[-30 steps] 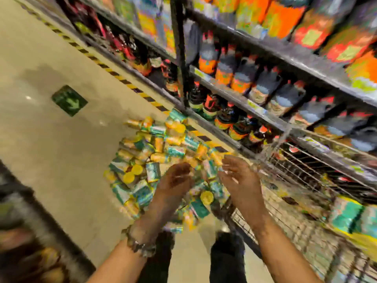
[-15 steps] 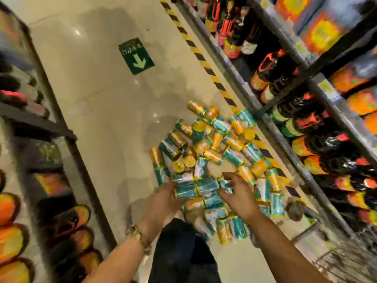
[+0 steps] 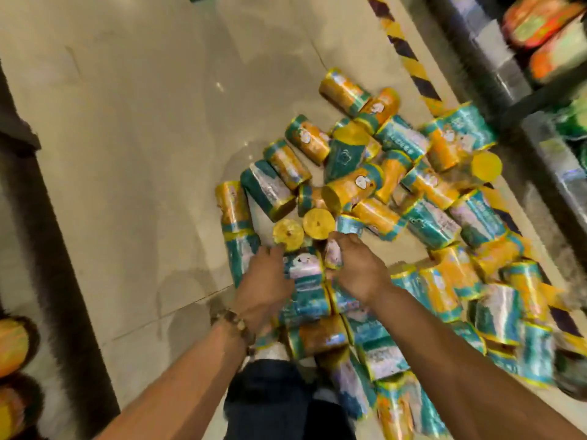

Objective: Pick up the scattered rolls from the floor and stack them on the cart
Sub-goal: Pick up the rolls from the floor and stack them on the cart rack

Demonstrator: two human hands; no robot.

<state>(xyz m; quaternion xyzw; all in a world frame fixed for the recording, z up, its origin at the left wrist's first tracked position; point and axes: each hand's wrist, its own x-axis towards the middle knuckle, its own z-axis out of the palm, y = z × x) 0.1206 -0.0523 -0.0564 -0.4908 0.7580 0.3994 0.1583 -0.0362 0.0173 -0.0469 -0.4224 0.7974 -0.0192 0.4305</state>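
Several teal-and-orange wrapped rolls (image 3: 381, 185) lie in a loose heap on the beige floor, some on their sides, two standing with yellow ends up (image 3: 318, 223). My left hand (image 3: 265, 281) wraps the left side of a teal roll with a white label (image 3: 304, 271) at the heap's near edge. My right hand (image 3: 360, 269) curls its fingers over a neighbouring roll (image 3: 333, 257) just to the right. The two hands are a roll's width apart. The cart is out of view.
A dark shelf unit (image 3: 540, 100) with colourful packages runs along the right, edged by yellow-black floor tape (image 3: 409, 58). Another dark shelf base (image 3: 54, 236) lines the left. Bare floor (image 3: 143, 138) stretches ahead and left. My legs in dark trousers (image 3: 270, 404) stand at the heap's near side.
The view swung away from the cart and down onto the heap. Both hands dropped from open in the air onto rolls at its near edge.
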